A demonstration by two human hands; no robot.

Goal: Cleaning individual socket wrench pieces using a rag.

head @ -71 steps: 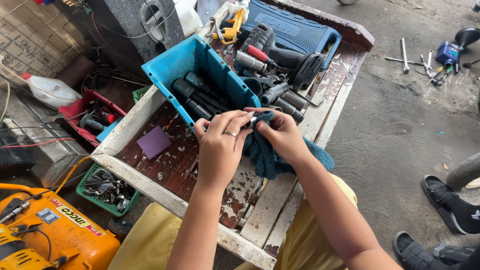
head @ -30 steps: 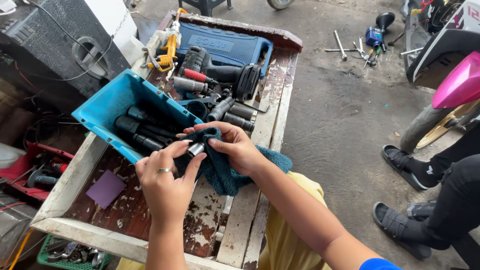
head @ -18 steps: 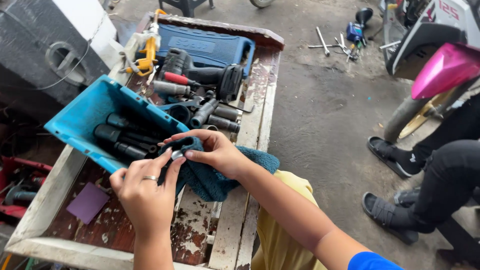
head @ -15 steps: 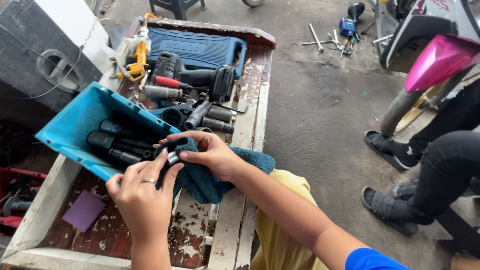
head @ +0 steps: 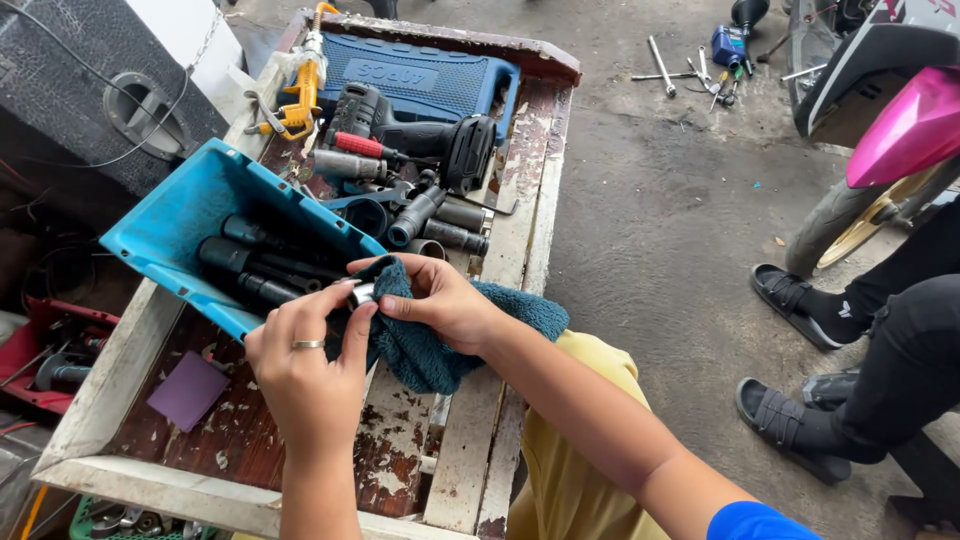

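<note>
Over the last couple of seconds both hands had stayed together on the same small shiny metal piece [head: 362,293], while the view drifted so that the blue tray [head: 180,215] of dark sockets slid closer under them. The left hand [head: 305,365] had its grip clamped on the metal piece from below, thumb and fingers pinched around it. The right hand [head: 440,300] had its grip closed over the teal cloth [head: 430,350] wrapped against it from the other side, just above the worn wooden tabletop [head: 400,470], so the wiping looked ongoing rather than finished.
</note>
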